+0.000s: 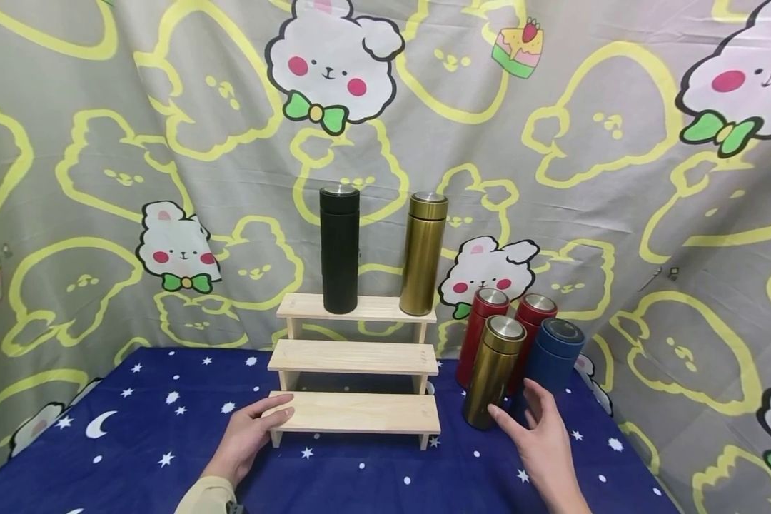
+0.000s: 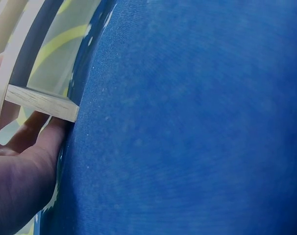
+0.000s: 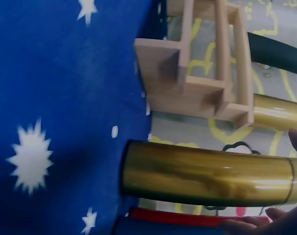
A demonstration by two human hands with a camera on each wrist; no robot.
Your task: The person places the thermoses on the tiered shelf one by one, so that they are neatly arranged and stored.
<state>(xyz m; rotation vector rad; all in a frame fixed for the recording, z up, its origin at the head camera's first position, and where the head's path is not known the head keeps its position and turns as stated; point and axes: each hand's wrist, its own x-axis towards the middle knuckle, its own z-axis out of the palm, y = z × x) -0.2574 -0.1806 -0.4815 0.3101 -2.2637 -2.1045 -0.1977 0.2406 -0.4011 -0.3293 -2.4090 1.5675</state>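
Note:
A three-step wooden rack (image 1: pixel 353 357) stands on the starry blue cloth. My left hand (image 1: pixel 247 435) grips the left end of its lowest step; fingers (image 2: pixel 50 137) show beside the rack's leg in the left wrist view. On the top step, a black thermos bottle (image 1: pixel 340 253) and a tall gold thermos bottle (image 1: pixel 424 257) stand upright. Right of the rack is another gold thermos bottle (image 1: pixel 493 378), upright on the cloth. My right hand (image 1: pixel 546 439) is beside it with thumb and fingers spread apart. The right wrist view shows the same gold bottle (image 3: pixel 207 174) between thumb and fingers, with a gap.
Two red thermos bottles (image 1: pixel 482 332) (image 1: pixel 537 308) and a blue thermos bottle (image 1: pixel 555 357) stand close behind the front gold one. A grey curtain with cartoon bunnies (image 1: pixel 334 64) hangs at the back and sides. The blue cloth (image 1: pixel 360 478) covers the surface in front.

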